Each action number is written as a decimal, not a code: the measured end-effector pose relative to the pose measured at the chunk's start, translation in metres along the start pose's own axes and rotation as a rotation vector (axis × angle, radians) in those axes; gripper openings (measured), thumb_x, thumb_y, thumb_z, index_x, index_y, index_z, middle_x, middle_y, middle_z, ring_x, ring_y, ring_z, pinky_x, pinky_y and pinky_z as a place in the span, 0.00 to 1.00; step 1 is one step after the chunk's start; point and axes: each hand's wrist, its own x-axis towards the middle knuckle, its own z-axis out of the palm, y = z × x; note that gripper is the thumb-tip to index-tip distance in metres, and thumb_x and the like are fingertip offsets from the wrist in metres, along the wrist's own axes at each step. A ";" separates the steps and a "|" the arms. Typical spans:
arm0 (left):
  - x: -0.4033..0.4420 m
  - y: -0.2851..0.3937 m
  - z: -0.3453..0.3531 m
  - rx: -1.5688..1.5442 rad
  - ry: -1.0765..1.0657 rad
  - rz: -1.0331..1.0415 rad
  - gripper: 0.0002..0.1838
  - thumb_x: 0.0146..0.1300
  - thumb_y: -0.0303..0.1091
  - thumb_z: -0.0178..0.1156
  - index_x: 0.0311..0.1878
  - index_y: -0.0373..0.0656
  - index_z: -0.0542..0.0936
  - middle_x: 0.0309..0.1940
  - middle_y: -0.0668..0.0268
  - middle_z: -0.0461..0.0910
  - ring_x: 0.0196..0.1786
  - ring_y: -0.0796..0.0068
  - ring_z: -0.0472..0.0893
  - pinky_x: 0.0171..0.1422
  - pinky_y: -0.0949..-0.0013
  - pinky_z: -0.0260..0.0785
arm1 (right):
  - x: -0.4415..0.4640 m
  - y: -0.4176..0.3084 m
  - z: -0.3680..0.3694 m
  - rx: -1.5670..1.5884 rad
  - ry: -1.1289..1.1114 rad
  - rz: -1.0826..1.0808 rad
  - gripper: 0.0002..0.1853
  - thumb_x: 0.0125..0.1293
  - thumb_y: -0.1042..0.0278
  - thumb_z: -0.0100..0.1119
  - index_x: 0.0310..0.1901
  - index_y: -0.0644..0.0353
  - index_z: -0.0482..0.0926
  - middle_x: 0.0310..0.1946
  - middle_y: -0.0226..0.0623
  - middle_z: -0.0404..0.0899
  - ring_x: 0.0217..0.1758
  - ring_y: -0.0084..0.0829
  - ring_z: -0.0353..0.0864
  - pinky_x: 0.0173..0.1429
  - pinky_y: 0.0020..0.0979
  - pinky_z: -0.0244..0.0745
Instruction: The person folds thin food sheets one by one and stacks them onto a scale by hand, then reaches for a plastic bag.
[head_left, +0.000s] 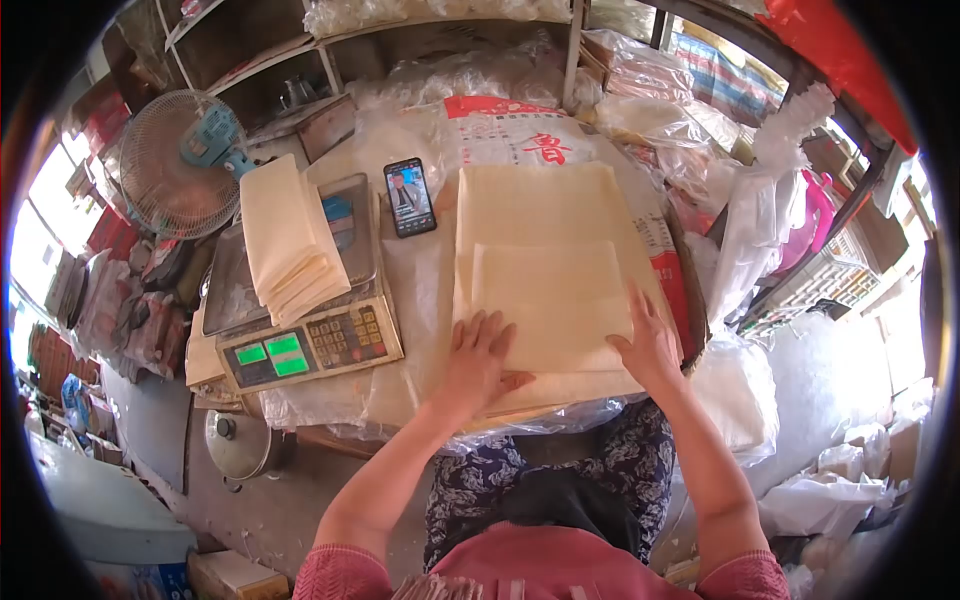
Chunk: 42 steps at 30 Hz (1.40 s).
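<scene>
A stack of thin, cream-coloured sheets (pixel 535 215) lies flat on the table in front of me. On top sits a smaller rectangular piece (pixel 548 285), its near part between my hands. My left hand (pixel 480 362) rests palm down at the stack's lower left, fingers spread over the sheet. Across from it, my right hand (pixel 648 345) lies along the right edge with its fingers stretched out and the thumb apart. Neither hand grips anything that I can see. A folded bundle of similar sheets (pixel 290 240) rests on the digital scale (pixel 310 345) to the left.
A phone (pixel 409 198) with a lit screen lies beside the scale. Behind the stack is a printed white-and-red sack (pixel 510 135). A fan (pixel 180 165) stands at the back left. Plastic bags (pixel 735 385) crowd the right side, and a lidded pot (pixel 238 443) sits below.
</scene>
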 end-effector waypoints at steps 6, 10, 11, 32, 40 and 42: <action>0.009 -0.044 -0.002 -0.124 -0.134 0.003 0.28 0.55 0.43 0.69 0.55 0.39 0.74 0.45 0.57 0.80 0.52 0.59 0.79 0.69 0.54 0.61 | -0.005 0.001 -0.029 -0.173 -0.336 -0.404 0.39 0.56 0.55 0.69 0.67 0.58 0.65 0.67 0.48 0.65 0.73 0.45 0.59 0.75 0.40 0.56; 0.011 -0.028 -0.040 -0.950 -0.062 -0.616 0.23 0.56 0.38 0.67 0.52 0.39 0.74 0.29 0.61 0.82 0.34 0.60 0.83 0.63 0.54 0.66 | -0.008 0.006 -0.049 0.248 -0.343 -0.035 0.28 0.61 0.53 0.64 0.58 0.62 0.75 0.50 0.47 0.79 0.54 0.43 0.79 0.58 0.39 0.72; 0.015 -0.026 -0.036 -0.886 -0.020 -0.668 0.25 0.56 0.37 0.68 0.54 0.39 0.73 0.33 0.60 0.82 0.38 0.58 0.82 0.63 0.54 0.67 | -0.009 0.002 -0.053 0.369 -0.335 0.186 0.26 0.62 0.52 0.63 0.55 0.63 0.77 0.44 0.47 0.83 0.48 0.42 0.83 0.52 0.39 0.75; 0.047 0.017 -0.013 -0.081 -0.358 -0.357 0.28 0.66 0.53 0.53 0.54 0.35 0.75 0.50 0.52 0.78 0.58 0.56 0.76 0.61 0.54 0.67 | 0.024 -0.011 -0.016 0.340 -0.079 0.524 0.32 0.62 0.63 0.64 0.65 0.64 0.65 0.52 0.44 0.80 0.55 0.42 0.79 0.60 0.36 0.73; -0.003 0.029 -0.025 -1.783 0.349 -0.557 0.44 0.54 0.14 0.58 0.76 0.42 0.55 0.67 0.64 0.69 0.63 0.74 0.72 0.64 0.70 0.68 | 0.012 -0.107 0.007 1.237 -0.289 0.063 0.31 0.66 0.74 0.60 0.69 0.64 0.61 0.57 0.39 0.75 0.53 0.26 0.78 0.55 0.27 0.74; 0.001 0.004 -0.079 -1.544 0.672 -0.476 0.46 0.53 0.13 0.56 0.76 0.42 0.53 0.68 0.63 0.68 0.65 0.71 0.71 0.68 0.67 0.65 | 0.009 -0.135 -0.012 1.223 -0.338 -0.043 0.30 0.68 0.73 0.57 0.70 0.65 0.60 0.57 0.43 0.75 0.53 0.28 0.80 0.55 0.28 0.75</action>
